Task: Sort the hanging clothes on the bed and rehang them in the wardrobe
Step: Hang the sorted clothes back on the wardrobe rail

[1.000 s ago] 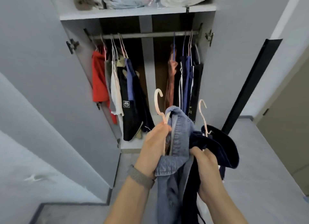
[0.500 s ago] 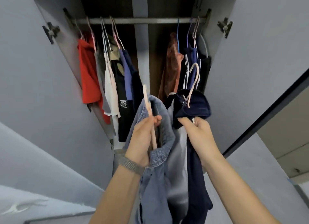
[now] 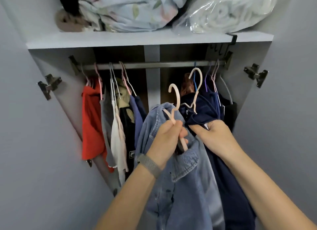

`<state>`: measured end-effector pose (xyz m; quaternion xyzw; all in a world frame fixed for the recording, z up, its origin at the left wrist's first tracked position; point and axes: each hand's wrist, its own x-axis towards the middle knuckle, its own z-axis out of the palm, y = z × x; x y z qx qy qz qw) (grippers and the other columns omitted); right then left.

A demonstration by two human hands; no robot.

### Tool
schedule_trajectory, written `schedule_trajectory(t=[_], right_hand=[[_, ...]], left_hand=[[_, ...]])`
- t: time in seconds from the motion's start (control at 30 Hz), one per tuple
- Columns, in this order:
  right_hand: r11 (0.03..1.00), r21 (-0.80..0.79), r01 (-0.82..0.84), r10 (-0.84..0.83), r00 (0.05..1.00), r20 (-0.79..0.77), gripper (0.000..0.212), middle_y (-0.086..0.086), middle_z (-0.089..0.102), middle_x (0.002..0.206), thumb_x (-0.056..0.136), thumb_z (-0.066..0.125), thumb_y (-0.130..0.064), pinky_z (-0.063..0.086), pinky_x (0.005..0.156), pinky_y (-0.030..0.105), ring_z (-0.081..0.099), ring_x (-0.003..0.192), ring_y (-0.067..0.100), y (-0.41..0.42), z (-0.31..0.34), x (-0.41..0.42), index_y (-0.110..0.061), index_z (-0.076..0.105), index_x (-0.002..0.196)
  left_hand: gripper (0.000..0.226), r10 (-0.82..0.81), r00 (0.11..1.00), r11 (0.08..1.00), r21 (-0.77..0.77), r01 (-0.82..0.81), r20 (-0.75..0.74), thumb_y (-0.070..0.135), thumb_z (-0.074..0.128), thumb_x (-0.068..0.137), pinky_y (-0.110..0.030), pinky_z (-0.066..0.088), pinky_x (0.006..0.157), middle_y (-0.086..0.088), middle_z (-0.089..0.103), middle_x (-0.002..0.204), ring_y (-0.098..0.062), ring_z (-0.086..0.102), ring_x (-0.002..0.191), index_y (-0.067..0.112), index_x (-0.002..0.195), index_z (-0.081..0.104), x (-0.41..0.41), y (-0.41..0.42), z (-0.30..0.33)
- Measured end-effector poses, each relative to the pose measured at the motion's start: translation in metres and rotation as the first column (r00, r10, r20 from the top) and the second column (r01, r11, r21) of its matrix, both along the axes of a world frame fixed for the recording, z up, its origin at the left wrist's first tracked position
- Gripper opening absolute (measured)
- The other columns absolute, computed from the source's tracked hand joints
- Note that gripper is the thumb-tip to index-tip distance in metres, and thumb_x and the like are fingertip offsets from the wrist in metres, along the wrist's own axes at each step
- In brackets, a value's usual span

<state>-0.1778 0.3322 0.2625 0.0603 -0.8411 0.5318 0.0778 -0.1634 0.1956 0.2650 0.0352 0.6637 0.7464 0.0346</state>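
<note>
I face the open wardrobe, both hands raised. My left hand (image 3: 167, 140) grips the neck of a pale pink hanger (image 3: 175, 99) that carries a blue denim shirt (image 3: 185, 183). My right hand (image 3: 214, 135) holds a dark navy garment (image 3: 204, 109) on a second pale hanger (image 3: 196, 90), whose hook reaches up just below the metal rail (image 3: 163, 64). Both hanger hooks are free of the rail. The garments hang down between my forearms.
On the rail's left hang a red top (image 3: 91, 123), grey, white and dark clothes; on the right, rust and navy items (image 3: 214, 99). The shelf (image 3: 137, 40) above holds bundled bedding and a plastic-wrapped blanket (image 3: 231, 15). Open doors flank both sides.
Both hands have lifted the two hangered garments higher and nearer the rail. The view has tilted up, bringing the top shelf back into sight.
</note>
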Motion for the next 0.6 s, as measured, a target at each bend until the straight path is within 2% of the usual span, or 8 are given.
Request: schedule_trajectory(t=[0.07, 0.13, 0.3, 0.47, 0.53, 0.6], right_hand=[[1.000, 0.010, 0.003, -0.003, 1.000, 0.019, 0.050, -0.005, 0.034, 0.044, 0.087, 0.063, -0.018, 0.025, 0.046, 0.020, 0.031, 0.042, 0.004, 0.002, 0.001, -0.038, -0.008, 0.032, 0.050], [1.000, 0.019, -0.002, 0.001, 0.999, 0.051, 0.050, -0.012, 0.033, 0.037, 0.087, 0.062, -0.013, 0.025, 0.042, 0.015, 0.032, 0.038, 0.003, 0.003, 0.002, -0.072, -0.017, 0.032, 0.048], [0.998, 0.055, 0.006, -0.012, 0.995, 0.102, 0.043, -0.009, 0.039, 0.042, 0.087, 0.060, -0.012, 0.029, 0.044, 0.018, 0.034, 0.041, 0.001, 0.002, 0.006, -0.138, -0.015, 0.041, 0.048], [0.994, 0.086, 0.065, -0.082, 0.976, 0.202, 0.056, -0.010, 0.041, 0.035, 0.088, 0.062, -0.010, 0.028, 0.040, 0.015, 0.036, 0.036, -0.001, 0.019, 0.008, -0.170, -0.017, 0.048, 0.034], [0.995, 0.073, 0.072, -0.088, 0.966, 0.243, 0.048, -0.008, 0.044, 0.040, 0.088, 0.062, -0.011, 0.032, 0.045, 0.018, 0.038, 0.039, 0.002, 0.032, 0.014, -0.171, -0.016, 0.050, 0.042], [0.994, 0.082, 0.072, -0.092, 0.960, 0.265, 0.037, 0.003, 0.049, 0.049, 0.089, 0.063, -0.020, 0.037, 0.052, 0.025, 0.044, 0.049, 0.010, 0.046, 0.018, -0.172, -0.002, 0.054, 0.058]], left_hand=[[0.039, -0.018, 1.000, 0.999, -0.030, 0.018, -0.010, 0.014, 0.035, 0.099, -0.021, 0.045, 0.060, 0.006, 0.038, 0.053, -0.004, 0.040, 0.048, 0.015, 0.060, 0.034, -0.036, 0.002, 0.000], [0.041, -0.033, 0.999, 0.999, -0.031, 0.033, 0.001, 0.014, 0.036, 0.099, -0.026, 0.042, 0.061, 0.008, 0.039, 0.049, -0.004, 0.040, 0.045, 0.015, 0.058, 0.035, -0.067, 0.005, 0.002], [0.036, -0.060, 0.997, 0.996, 0.069, 0.057, 0.050, 0.011, 0.034, 0.100, -0.020, 0.035, 0.050, 0.010, 0.034, 0.046, -0.004, 0.032, 0.042, 0.014, 0.064, 0.033, -0.133, 0.008, 0.013], [0.029, -0.145, 0.989, 0.989, 0.021, 0.145, 0.029, 0.019, 0.035, 0.101, -0.020, 0.036, 0.059, 0.014, 0.045, 0.048, 0.001, 0.040, 0.051, 0.016, 0.073, 0.041, -0.141, 0.032, 0.006], [0.021, -0.181, 0.983, 0.983, 0.042, 0.180, 0.040, 0.021, 0.035, 0.101, -0.020, 0.037, 0.061, 0.014, 0.045, 0.052, -0.001, 0.040, 0.053, 0.013, 0.082, 0.040, -0.140, 0.042, 0.007], [0.018, -0.205, 0.978, 0.978, 0.054, 0.203, 0.034, 0.020, 0.034, 0.101, -0.018, 0.038, 0.060, 0.013, 0.043, 0.053, 0.000, 0.040, 0.052, 0.011, 0.085, 0.036, -0.144, 0.052, 0.009]])
